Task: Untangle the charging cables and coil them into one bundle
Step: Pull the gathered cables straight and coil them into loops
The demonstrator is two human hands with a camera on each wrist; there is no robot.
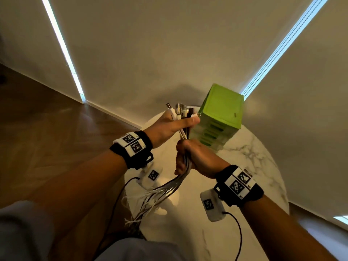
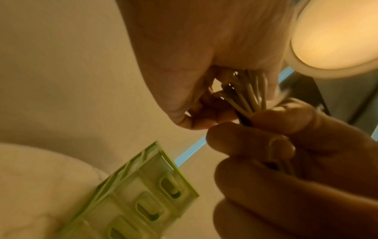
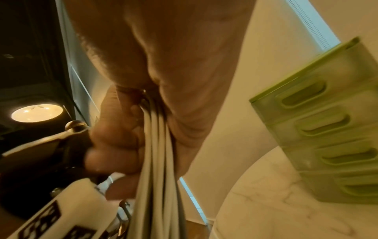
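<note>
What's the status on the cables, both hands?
Left hand grips cables near plug ends. Right hand has a fist grip just below. Tails hang loose, uncoiled. Green drawer box close behind.

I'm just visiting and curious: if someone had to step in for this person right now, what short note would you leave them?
Left hand: grips the charging cables near their plugs, which stick up together above the fingers.
Right hand: wrapped around the same cables just below.
Cables: gathered side by side, loose ends trailing down toward the person over the marble table; green drawer box stands behind.
Done: cables look gathered and lined up at the plug end.
Left: no coil yet; the lower ends still look messy; wind into one bundle.
</note>
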